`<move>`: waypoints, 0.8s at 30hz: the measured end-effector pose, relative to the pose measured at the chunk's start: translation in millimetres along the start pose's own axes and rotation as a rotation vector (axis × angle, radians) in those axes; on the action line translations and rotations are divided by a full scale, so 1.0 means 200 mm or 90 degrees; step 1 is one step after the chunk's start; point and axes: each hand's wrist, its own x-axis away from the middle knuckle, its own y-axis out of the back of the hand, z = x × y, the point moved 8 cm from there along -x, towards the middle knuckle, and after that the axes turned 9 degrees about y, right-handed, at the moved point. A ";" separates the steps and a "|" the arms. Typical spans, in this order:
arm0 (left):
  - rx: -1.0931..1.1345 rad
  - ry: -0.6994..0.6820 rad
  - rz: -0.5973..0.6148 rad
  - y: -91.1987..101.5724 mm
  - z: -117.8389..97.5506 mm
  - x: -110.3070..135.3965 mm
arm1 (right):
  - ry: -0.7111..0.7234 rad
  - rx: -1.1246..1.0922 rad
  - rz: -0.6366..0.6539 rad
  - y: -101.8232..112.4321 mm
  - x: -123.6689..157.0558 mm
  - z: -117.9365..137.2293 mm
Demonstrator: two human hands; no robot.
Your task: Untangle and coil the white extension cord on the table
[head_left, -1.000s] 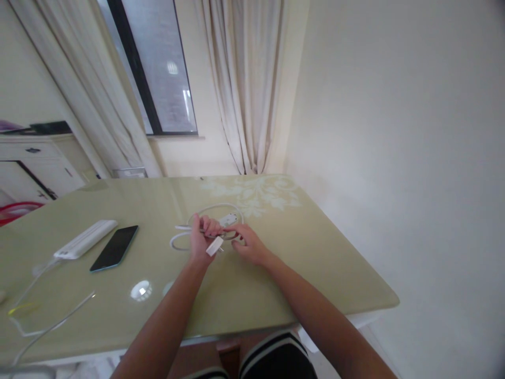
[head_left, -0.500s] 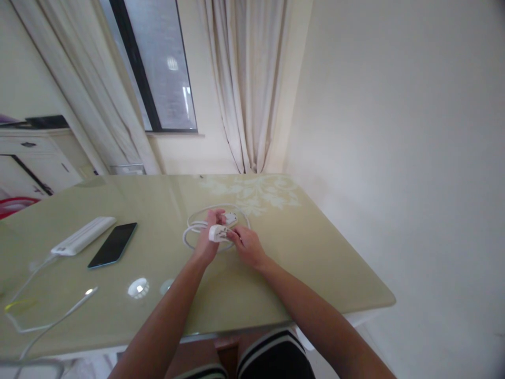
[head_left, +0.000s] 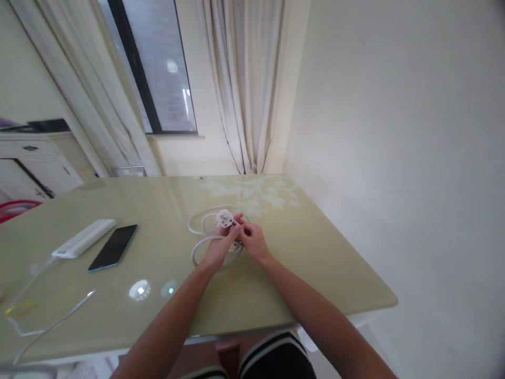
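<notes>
A white power cable (head_left: 203,243) lies in loops on the olive glass table (head_left: 276,273), with its white plug (head_left: 224,217) raised just above my fingers. My left hand (head_left: 219,250) is closed round the coiled cable below the plug. My right hand (head_left: 252,241) sits right beside it, fingers pinched on the same bundle of cable where the two hands meet. Both hands are over the middle of the table, near the pale floral print (head_left: 252,193).
A white power strip (head_left: 84,238) and a dark phone (head_left: 114,246) lie to the left, with thin white cords (head_left: 47,326) trailing toward the near left edge. A wall stands close on the right. Curtains (head_left: 244,84) and a window are behind the table.
The hands moved slightly right and came together. The plug, held sideways in my left hand before, now sticks up above the fingers, and the cable loops have been drawn in closer.
</notes>
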 end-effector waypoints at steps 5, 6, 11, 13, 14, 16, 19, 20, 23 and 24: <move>0.000 0.029 0.113 -0.05 -0.01 0.03 | -0.034 -0.108 0.095 -0.05 -0.01 -0.03; -0.009 0.025 0.131 -0.05 -0.02 0.03 | -0.042 -0.125 0.118 -0.06 0.00 -0.03; -0.020 0.016 0.109 -0.05 -0.01 0.03 | -0.064 -0.140 0.131 -0.08 0.00 -0.02; 0.018 0.036 0.073 -0.04 0.02 0.01 | -0.049 -0.103 0.094 -0.06 0.00 0.00; 0.047 0.039 0.052 -0.04 0.03 0.00 | -0.036 -0.084 0.071 -0.05 -0.01 0.01; 0.104 0.031 0.016 -0.03 0.04 -0.01 | -0.010 -0.049 0.022 -0.03 -0.01 0.03; 0.160 0.020 0.000 -0.03 0.04 -0.02 | 0.000 0.043 -0.032 0.02 0.00 0.03; 0.172 0.022 0.004 -0.03 0.03 -0.01 | 0.000 0.085 -0.041 0.03 0.00 0.03; 0.203 0.030 0.005 -0.04 0.01 0.00 | 0.024 0.164 -0.044 0.04 0.02 0.05; 0.212 0.034 -0.001 -0.04 0.01 0.01 | 0.037 0.173 -0.042 0.04 0.02 0.07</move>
